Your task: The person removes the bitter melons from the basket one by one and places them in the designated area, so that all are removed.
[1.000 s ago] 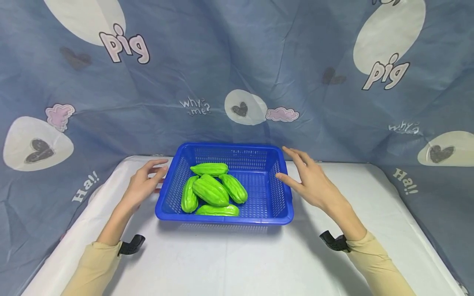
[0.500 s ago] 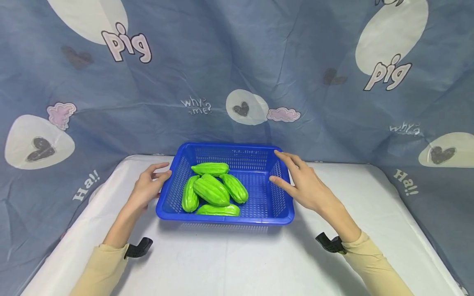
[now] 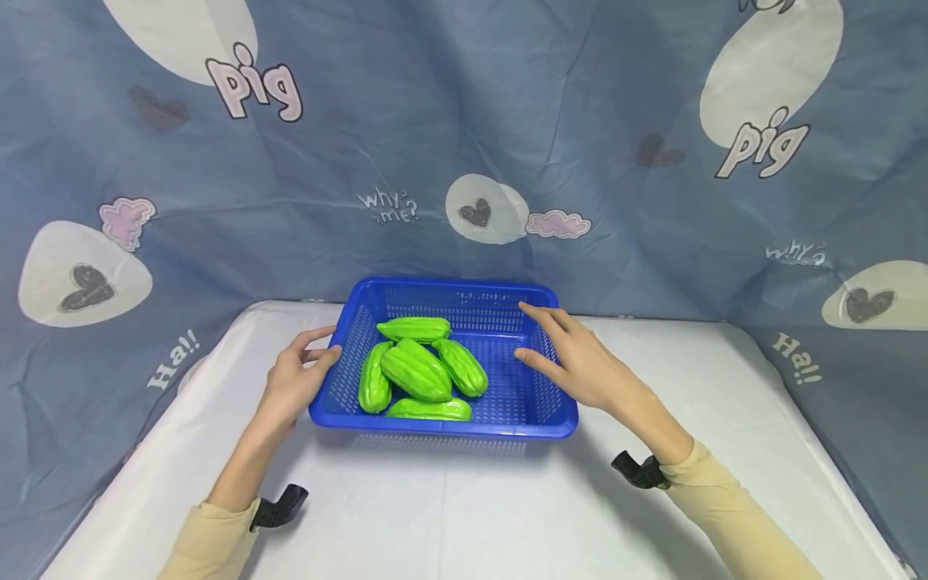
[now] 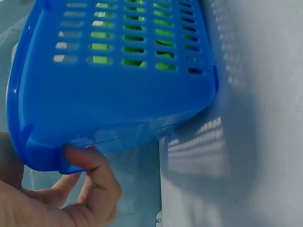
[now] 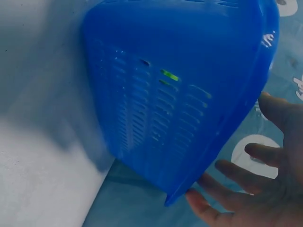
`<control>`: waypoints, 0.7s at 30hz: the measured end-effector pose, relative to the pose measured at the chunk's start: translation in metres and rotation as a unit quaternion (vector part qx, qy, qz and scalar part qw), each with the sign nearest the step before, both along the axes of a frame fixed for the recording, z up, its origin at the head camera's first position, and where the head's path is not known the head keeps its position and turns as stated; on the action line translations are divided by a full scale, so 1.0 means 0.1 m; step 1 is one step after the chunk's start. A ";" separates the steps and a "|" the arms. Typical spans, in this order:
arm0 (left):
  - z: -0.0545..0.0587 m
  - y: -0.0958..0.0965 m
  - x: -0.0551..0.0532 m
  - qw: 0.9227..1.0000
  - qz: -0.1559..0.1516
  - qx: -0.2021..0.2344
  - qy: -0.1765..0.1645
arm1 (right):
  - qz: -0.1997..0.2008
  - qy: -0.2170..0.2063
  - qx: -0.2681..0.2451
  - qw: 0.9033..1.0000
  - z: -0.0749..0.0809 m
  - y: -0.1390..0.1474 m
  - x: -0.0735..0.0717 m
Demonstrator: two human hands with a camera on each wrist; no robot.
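A blue plastic basket (image 3: 444, 429) with slotted walls stands on the white table. Inside, mostly in its left half, lie several bright green ribbed, gourd-like vegetables (image 3: 416, 370), one on top of the others. At the left rim, my left hand (image 3: 292, 385) holds the edge, thumb over the top; in the left wrist view its curled fingers (image 4: 97, 172) touch the underside of the rim. My right hand (image 3: 590, 369) reaches over the right rim with fingers spread and fairly straight. The right wrist view shows its fingertips (image 5: 196, 201) at the rim's edge.
The white cloth-covered table (image 3: 442, 515) extends in front of the basket and to both sides. A blue printed curtain (image 3: 406, 145) hangs close behind the basket and along both sides. A black wrist mount (image 3: 279, 507) sits on each forearm.
My left hand has come in from beside the basket onto its left rim. The right hand has moved left, further over the right rim. The basket and vegetables keep their places.
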State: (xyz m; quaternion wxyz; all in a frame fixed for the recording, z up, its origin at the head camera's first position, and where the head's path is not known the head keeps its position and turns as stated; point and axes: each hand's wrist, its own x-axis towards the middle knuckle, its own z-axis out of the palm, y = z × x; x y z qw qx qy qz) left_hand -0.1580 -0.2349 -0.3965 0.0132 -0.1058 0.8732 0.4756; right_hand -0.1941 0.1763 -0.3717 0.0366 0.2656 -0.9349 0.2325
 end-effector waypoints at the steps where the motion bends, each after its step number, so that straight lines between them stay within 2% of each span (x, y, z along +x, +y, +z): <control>1: 0.00 0.01 0.01 1.000 0.004 0.000 0.000 | 0.006 0.002 0.000 1.000 0.00 -0.01 -0.01; 14: -0.05 0.17 0.09 0.997 0.071 0.034 0.002 | 0.069 -0.017 0.013 0.997 0.16 -0.15 -0.09; 21: -0.09 0.22 0.12 0.996 0.083 0.040 0.009 | 0.101 -0.062 0.010 0.993 0.22 -0.30 -0.11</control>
